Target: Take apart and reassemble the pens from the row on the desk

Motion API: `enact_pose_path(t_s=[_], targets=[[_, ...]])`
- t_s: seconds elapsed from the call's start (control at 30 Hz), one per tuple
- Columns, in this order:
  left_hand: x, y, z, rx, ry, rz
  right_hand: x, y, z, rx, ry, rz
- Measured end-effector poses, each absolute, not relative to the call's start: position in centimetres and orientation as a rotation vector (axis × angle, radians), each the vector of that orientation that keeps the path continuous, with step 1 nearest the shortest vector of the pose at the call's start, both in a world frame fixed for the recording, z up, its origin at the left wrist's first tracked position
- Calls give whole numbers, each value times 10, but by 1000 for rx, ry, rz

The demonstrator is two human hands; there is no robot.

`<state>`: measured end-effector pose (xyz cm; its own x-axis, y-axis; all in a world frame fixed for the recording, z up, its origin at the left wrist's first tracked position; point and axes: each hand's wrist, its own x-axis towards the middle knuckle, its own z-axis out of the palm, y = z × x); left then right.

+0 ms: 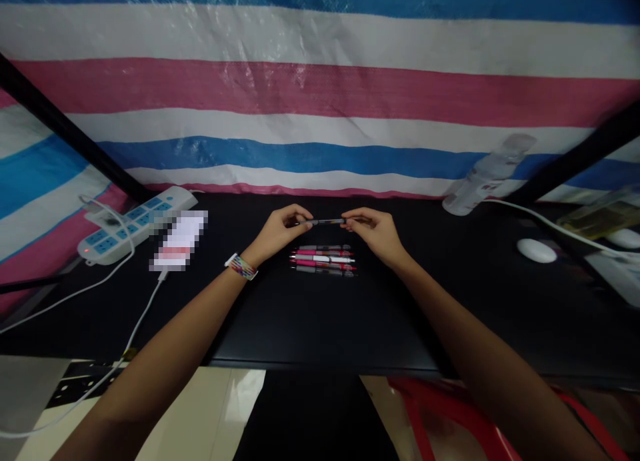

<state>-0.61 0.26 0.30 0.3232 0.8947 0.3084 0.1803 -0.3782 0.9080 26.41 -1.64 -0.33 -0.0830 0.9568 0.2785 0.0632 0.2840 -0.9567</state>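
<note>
A slim pen (327,222) with a clear barrel lies level between my two hands. My left hand (281,233) pinches its left end between thumb and fingers, and a colourful woven band circles that wrist. At the pen's other end, my right hand (376,234) has its fingertips closed on it. Just below, on the black desk (320,321), several pens (323,260) lie side by side, all pointing left to right. Some are red or pink, one is white, and others are dark and clear.
To the left are a white power strip (137,224) with a plugged-in cable and a blurred-out phone (180,240) on a charging lead. A clear bottle (485,178), a white mouse (537,250) and a white cable stand or lie to the right. Striped sheeting (320,91) hangs behind.
</note>
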Motion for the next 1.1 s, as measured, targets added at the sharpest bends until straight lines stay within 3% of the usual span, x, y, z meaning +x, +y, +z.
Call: enact_pose_path(t_s=[0.33, 0.93, 1.1], targets=[[-7, -4, 6, 2243, 1055, 822, 277, -19, 0, -1075, -2064, 585], [-8, -1, 0, 2362, 1063, 738, 272, -25, 1, -997, -2179, 411], [-8, 0, -2, 2368, 1061, 721, 252, -48, 13, -789, -2245, 378]])
